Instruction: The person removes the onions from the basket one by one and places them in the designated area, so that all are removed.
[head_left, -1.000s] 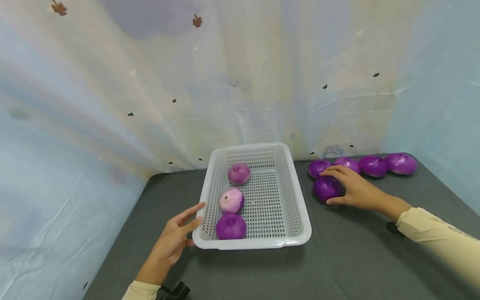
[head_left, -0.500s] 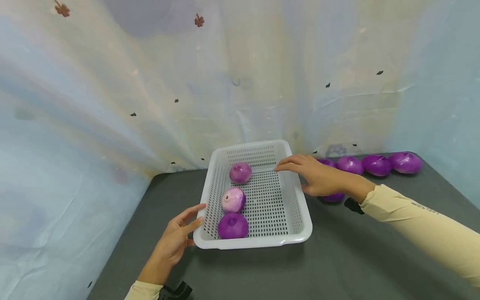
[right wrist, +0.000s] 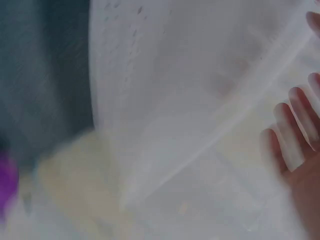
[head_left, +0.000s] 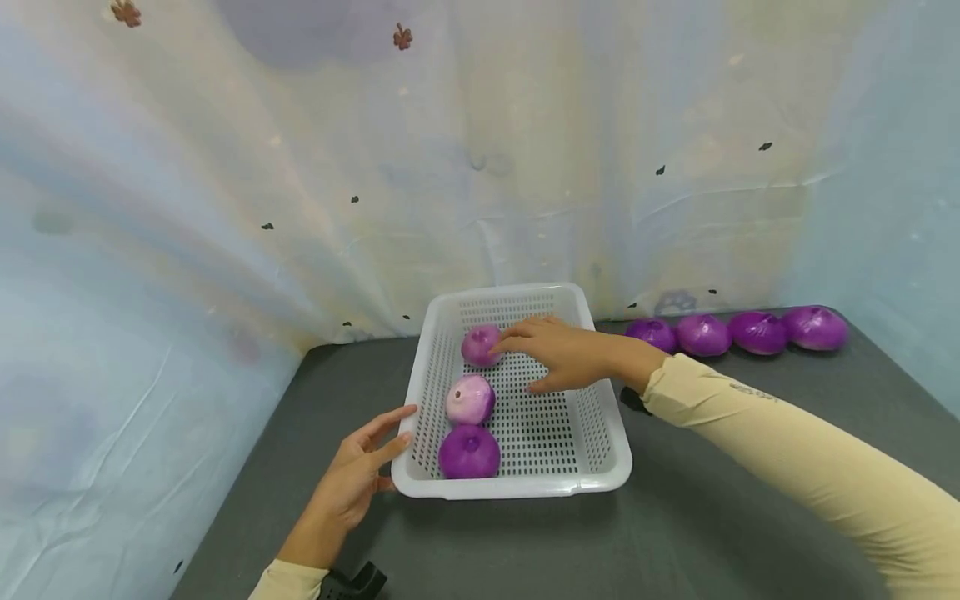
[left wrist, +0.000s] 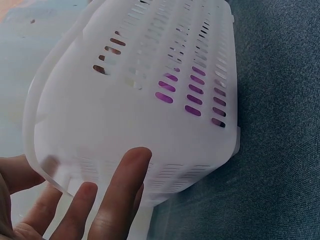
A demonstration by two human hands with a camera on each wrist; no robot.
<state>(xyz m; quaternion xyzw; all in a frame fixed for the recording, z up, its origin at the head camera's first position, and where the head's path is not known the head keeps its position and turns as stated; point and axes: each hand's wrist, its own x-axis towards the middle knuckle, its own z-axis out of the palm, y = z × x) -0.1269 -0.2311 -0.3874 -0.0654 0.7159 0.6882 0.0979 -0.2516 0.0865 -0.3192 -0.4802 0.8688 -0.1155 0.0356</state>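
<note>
Three purple onions, the upper [head_left: 478, 346], the middle [head_left: 471, 399] and the lower [head_left: 469, 452], lie along the left side of a white slotted plastic basket [head_left: 512, 492]. My left hand [head_left: 352, 471] holds the basket's left rim, with fingers along the outer wall [left wrist: 80, 115] in the left wrist view. Above the basket floor, my right hand [head_left: 566, 354] reaches in from the right with spread fingers and nothing between them. Its fingertips overlap the upper onion's edge. In the blurred right wrist view, the same hand [right wrist: 300, 145] shows separated fingers.
Several more purple onions [head_left: 703, 335] stand in a row at the table's back right, near the hanging cloth backdrop [head_left: 517, 167]. The right sleeve [head_left: 780, 450] crosses in front of the table there. A dark grey cloth [head_left: 517, 550] covers the table.
My right hand has let go of an onion beside the row and moved left over the basket's right rim. The sleeve now hides that onion's spot. My left hand stays at the rim.
</note>
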